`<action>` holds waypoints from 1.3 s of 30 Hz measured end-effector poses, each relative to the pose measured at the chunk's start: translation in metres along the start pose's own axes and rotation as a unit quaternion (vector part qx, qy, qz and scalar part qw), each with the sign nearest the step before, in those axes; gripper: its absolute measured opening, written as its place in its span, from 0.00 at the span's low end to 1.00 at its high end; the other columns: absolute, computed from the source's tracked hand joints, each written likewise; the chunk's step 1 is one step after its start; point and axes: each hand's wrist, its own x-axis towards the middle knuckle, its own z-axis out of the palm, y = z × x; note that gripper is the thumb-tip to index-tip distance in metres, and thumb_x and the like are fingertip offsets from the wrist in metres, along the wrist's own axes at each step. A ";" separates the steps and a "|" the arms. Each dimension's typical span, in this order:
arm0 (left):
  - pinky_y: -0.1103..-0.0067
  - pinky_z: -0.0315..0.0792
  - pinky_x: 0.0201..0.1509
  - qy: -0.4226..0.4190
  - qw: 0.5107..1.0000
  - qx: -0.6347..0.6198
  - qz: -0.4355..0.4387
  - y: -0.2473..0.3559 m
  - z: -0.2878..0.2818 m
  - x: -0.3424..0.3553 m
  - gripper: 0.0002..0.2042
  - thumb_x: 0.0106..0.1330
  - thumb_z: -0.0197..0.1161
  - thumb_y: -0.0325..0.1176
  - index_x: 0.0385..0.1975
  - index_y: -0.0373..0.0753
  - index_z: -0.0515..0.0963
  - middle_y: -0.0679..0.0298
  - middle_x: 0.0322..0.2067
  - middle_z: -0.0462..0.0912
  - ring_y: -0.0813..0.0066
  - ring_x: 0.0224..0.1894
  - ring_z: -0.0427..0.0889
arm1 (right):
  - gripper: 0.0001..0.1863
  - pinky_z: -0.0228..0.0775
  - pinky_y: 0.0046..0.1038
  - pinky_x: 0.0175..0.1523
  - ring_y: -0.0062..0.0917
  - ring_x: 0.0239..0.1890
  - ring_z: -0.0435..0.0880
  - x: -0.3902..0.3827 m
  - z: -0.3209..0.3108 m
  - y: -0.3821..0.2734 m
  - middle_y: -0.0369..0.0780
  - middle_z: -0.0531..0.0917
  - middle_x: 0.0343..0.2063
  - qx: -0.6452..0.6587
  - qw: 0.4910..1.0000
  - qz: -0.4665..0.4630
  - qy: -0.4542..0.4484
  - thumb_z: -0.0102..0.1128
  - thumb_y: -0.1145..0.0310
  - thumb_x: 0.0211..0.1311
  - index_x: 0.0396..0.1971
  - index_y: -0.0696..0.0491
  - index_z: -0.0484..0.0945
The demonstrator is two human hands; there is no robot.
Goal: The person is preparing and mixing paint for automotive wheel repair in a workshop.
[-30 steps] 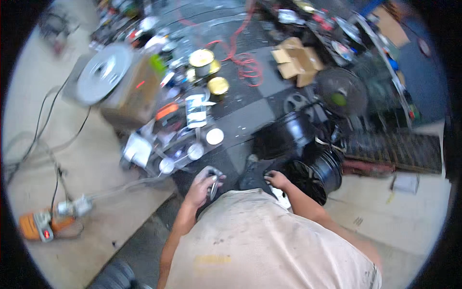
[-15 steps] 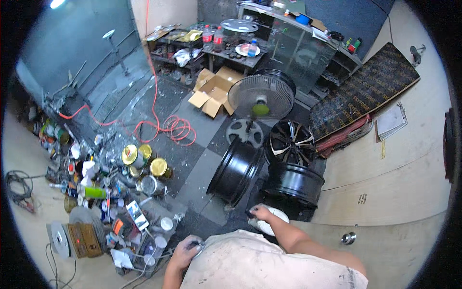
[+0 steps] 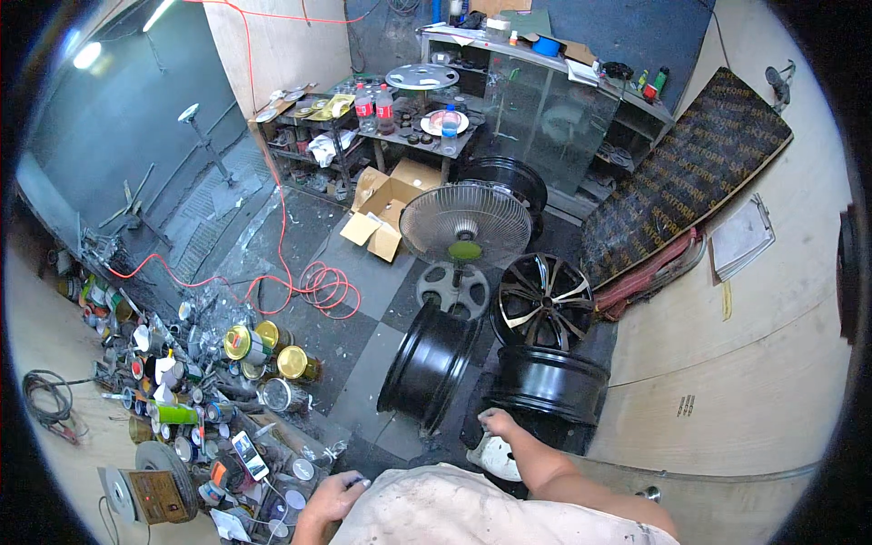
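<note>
My right hand is closed, fingers curled down, just over a white rounded thing that looks like a stool top or lid. Whatever its fingers hold, if anything, is hidden. My left hand is also closed, low beside my shirt, with a small dark spot at its fingertips that I cannot make out. In front of me a black wheel rim lies tilted on its side. To its right sits another black rim. Behind that leans a black-and-silver spoked wheel.
A pedestal fan stands beyond the rims, near an open cardboard box. Paint cans and clutter crowd the left, with a phone among them. An orange hose coils on the floor. A patterned board leans right.
The view has tilted upward, so the room sits lower in the picture. The dark thing seen earlier at my right fingers no longer stands out. Both hands stay in about the same places.
</note>
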 end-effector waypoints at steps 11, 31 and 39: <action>0.72 0.71 0.39 0.085 0.996 -0.015 0.020 0.006 -0.022 0.037 0.16 0.59 0.59 0.43 0.37 0.35 0.77 0.52 0.29 0.81 0.63 0.31 0.78 | 0.16 0.70 0.25 0.28 0.22 0.25 0.77 0.011 0.022 -0.003 0.37 0.79 0.25 -0.051 0.996 -0.063 -0.044 0.60 0.60 0.58 0.40 0.56 0.78; 0.71 0.71 0.37 0.021 0.995 0.079 0.051 -0.060 -0.230 0.268 0.19 0.60 0.59 0.48 0.36 0.36 0.77 0.54 0.26 0.80 0.64 0.30 0.79 | 0.08 0.73 0.26 0.32 0.24 0.24 0.81 0.071 0.051 -0.093 0.41 0.82 0.23 0.192 0.949 -0.037 0.249 0.54 0.72 0.57 0.30 0.59 0.80; 0.69 0.71 0.45 -0.015 0.991 -0.010 -0.134 -0.226 -0.348 0.358 0.27 0.59 0.56 0.52 0.45 0.31 0.76 0.50 0.32 0.82 0.60 0.37 0.81 | 0.12 0.72 0.27 0.37 0.27 0.29 0.81 0.072 0.135 -0.272 0.44 0.82 0.27 -0.142 0.961 -0.109 0.212 0.59 0.64 0.56 0.32 0.60 0.78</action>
